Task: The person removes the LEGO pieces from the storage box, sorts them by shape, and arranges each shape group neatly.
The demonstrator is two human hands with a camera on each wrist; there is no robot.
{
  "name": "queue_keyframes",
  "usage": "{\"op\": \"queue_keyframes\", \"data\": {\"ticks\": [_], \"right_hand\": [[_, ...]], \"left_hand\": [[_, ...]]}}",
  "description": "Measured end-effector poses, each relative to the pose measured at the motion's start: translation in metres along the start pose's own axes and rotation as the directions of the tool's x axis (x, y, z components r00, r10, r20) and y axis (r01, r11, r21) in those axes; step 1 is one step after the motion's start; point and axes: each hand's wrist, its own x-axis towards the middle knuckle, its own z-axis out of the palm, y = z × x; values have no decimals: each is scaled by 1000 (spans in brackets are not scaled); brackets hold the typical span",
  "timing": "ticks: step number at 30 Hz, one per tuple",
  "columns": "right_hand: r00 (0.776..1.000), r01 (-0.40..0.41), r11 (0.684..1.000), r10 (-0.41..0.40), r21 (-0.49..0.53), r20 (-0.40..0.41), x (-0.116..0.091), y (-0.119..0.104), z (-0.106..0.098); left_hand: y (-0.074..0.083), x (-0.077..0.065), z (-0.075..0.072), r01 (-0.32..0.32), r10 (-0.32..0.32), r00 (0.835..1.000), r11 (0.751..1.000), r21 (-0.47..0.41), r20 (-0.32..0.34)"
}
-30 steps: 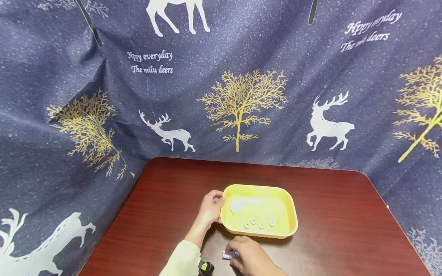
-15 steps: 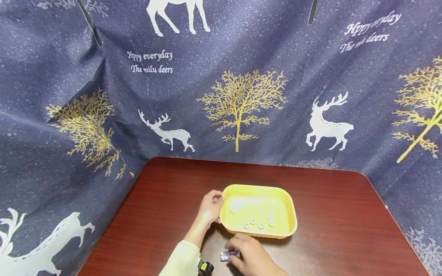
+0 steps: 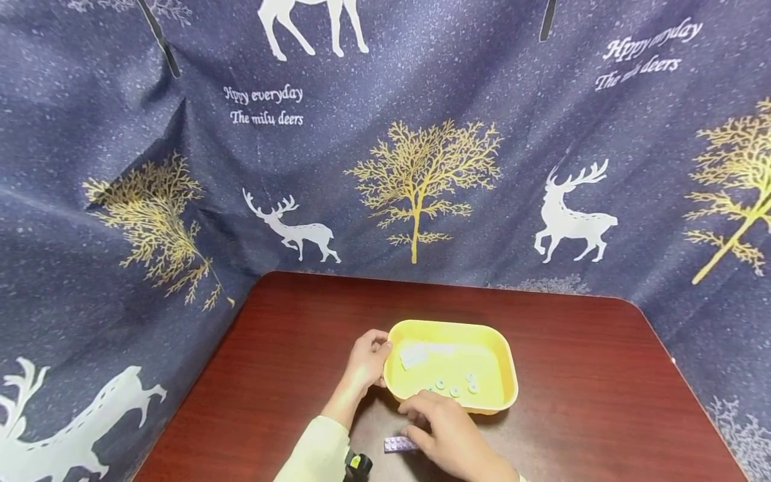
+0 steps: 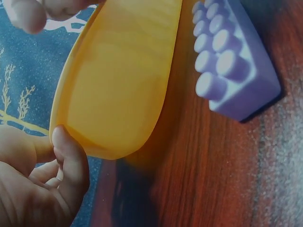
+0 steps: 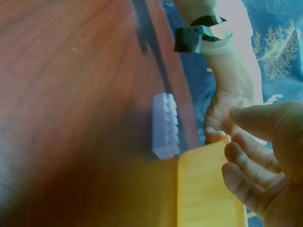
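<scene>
A yellow plastic bin [image 3: 452,327] stands on the table, and my left hand [image 3: 366,361] grips its left rim, thumb over the edge. Near the bin's front wall lies a purple toy building brick [image 3: 397,444] with two rows of studs, shown large in the left wrist view as a purple brick [image 4: 255,80]. My right hand [image 3: 442,428] hovers between brick and bin with fingers loosely bent and nothing in them. In the right wrist view, the brick [image 5: 164,125] lies apart from the fingertips [image 5: 232,175].
Inside the bin are a whitish block [image 3: 413,356] at the back left and several small round pale pieces [image 3: 454,391] toward the front. The reddish-brown table [image 3: 313,314] meets a dark blue patterned cloth [image 3: 421,80] behind. My left wrist wears a black camera [image 3: 359,464].
My right hand has let go of the purple brick and risen toward the bin's front rim. The brick stays on the table. My left hand keeps its hold on the bin.
</scene>
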Motion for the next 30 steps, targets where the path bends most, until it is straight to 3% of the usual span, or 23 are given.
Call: {"op": "queue_keyframes", "data": {"ticks": [15, 30], "right_hand": [[980, -15, 999, 7, -40, -197, 16, 21, -26], [965, -48, 995, 25, -83, -262, 21, 46, -32]], "left_hand": [[0, 4, 0, 0, 0, 1000, 1000, -11, 2], [-4, 3, 0, 13, -13, 1000, 999, -31, 10]]}}
